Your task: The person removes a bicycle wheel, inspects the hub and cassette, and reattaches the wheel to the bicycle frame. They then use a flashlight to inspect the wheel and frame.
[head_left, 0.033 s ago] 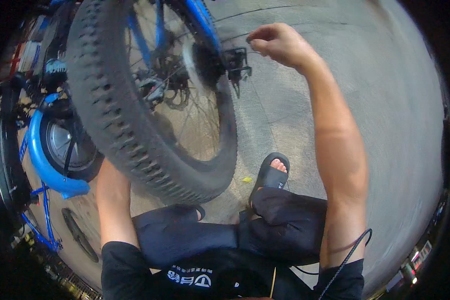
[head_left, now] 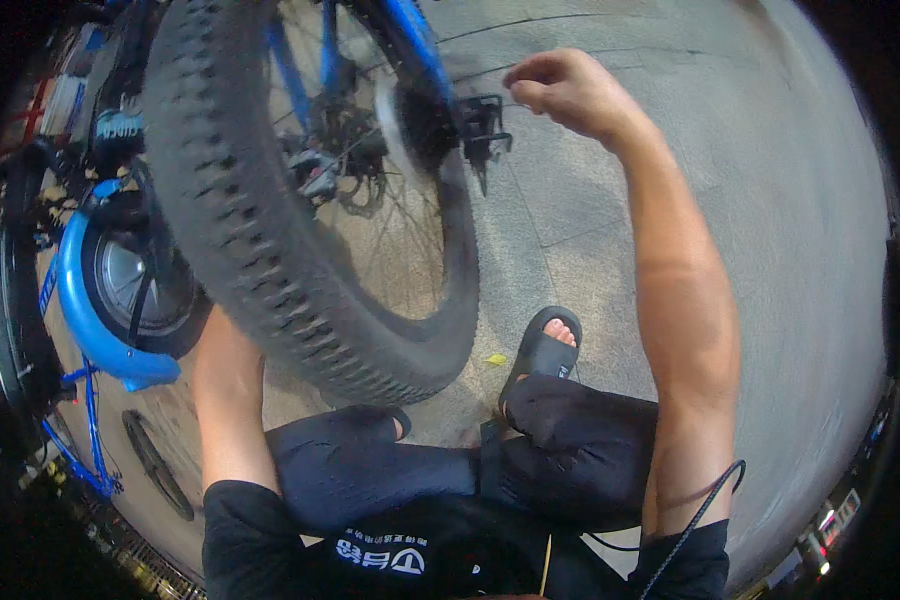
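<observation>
A bicycle wheel with a knobby black tyre (head_left: 215, 180) stands tilted in front of me, joined to a blue frame (head_left: 415, 45). Inside its rim show spokes, dark drive parts and a silver-grey mechanism (head_left: 317, 176). A black pedal-like part (head_left: 485, 128) sticks out on the right. Just beyond that part, my right hand (head_left: 570, 95) hangs in the air with fingers curled together; whatever is between them is too small to name. My left forearm (head_left: 232, 400) reaches up behind the tyre, which hides my left hand.
At left stand a blue-fendered wheel (head_left: 70, 290) with a silver hub and other dark cycle parts. A blue frame (head_left: 93, 430) and a loose tyre (head_left: 157, 465) lie lower left. My sandalled foot (head_left: 550, 345) rests on the grey paving (head_left: 770, 250), beside a small yellow leaf (head_left: 495, 360).
The wheel and the black part on its side have shifted slightly to the right. My right hand has moved a little the same way, its fingers still curled.
</observation>
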Demonstrator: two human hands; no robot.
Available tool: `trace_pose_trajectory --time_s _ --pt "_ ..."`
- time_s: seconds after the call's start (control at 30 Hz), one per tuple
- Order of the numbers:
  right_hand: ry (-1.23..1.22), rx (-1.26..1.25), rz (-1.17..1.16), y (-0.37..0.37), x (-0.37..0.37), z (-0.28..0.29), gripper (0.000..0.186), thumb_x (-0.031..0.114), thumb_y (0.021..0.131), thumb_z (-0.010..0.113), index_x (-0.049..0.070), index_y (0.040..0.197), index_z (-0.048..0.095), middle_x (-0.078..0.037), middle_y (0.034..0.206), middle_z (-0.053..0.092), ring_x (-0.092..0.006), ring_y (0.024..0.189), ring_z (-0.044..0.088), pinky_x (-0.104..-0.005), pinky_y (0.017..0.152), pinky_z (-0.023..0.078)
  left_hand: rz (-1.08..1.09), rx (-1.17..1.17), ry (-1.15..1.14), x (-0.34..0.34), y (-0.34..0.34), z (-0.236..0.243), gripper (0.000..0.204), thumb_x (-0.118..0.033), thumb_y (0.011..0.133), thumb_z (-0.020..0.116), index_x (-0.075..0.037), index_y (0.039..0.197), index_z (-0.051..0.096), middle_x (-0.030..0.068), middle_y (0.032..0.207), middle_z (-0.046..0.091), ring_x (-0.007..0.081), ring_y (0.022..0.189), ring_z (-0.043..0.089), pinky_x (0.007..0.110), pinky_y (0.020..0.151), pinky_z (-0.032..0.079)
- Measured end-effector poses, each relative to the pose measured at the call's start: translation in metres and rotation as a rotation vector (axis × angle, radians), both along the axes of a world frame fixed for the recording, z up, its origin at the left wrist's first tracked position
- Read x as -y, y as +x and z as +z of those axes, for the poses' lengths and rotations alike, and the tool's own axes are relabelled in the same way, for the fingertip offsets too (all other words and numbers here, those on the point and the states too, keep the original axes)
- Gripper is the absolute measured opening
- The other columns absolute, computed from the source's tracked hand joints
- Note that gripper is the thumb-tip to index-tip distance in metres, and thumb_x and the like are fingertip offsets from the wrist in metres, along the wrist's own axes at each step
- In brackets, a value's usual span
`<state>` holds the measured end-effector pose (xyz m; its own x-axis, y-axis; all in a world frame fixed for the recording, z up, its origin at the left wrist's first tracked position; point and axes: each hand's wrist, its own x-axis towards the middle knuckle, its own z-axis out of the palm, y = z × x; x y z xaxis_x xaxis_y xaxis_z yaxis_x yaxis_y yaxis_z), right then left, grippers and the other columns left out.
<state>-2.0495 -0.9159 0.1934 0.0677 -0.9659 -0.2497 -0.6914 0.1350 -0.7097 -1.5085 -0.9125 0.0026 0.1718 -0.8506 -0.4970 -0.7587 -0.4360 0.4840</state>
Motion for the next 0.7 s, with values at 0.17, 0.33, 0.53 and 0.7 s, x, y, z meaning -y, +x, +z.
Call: trace_pose_trajectory --time_s 0.17,0.33,0.53,0.7 --pt "-0.002 0.078 -0.008 0.0 0.004 -0.014 0.034 0.022 0.086 0.065 0.004 0.115 0.069 -0.006 0.092 0.069 -0.0135 0.079 0.061 -0.0309 0.075 0.052 -0.028 0.022 -0.035 0.014 0.004 -0.004 0.045 -0.03 0.083 0.067 0.001 0.115 0.065 0.017 0.112 0.068 0.0302 0.104 0.064 0.041 0.089 0.048" --pt "-0.002 0.158 0.009 0.004 0.007 -0.002 0.03 0.018 0.089 0.062 0.002 0.114 0.068 -0.005 0.091 0.069 -0.0126 0.077 0.059 -0.0286 0.072 0.051 -0.041 0.023 -0.053 0.018 -0.008 -0.02 0.043 -0.029 0.083 0.067 0.001 0.113 0.067 0.0164 0.109 0.069 0.0293 0.102 0.065 0.039 0.088 0.049" --pt "-0.021 0.262 -0.144 0.005 0.003 0.052 0.029 0.017 0.094 0.059 0.003 0.119 0.064 -0.006 0.1 0.069 -0.0119 0.083 0.059 -0.0257 0.071 0.048 0.0 -0.041 -0.009 0.017 -0.075 -0.004 0.041 -0.029 0.082 0.068 0.001 0.111 0.069 0.0152 0.105 0.071 0.0283 0.099 0.067 0.038 0.087 0.05" --pt "-0.229 0.979 -0.204 0.044 0.03 0.136 0.031 0.019 0.095 0.06 0.001 0.12 0.061 -0.007 0.098 0.069 -0.0099 0.077 0.06 -0.0237 0.065 0.047 0.118 -0.079 -0.169 0.058 -0.016 0.052 0.042 -0.027 0.084 0.068 0.002 0.115 0.066 0.0126 0.105 0.069 0.0217 0.095 0.063 0.035 0.083 0.049"
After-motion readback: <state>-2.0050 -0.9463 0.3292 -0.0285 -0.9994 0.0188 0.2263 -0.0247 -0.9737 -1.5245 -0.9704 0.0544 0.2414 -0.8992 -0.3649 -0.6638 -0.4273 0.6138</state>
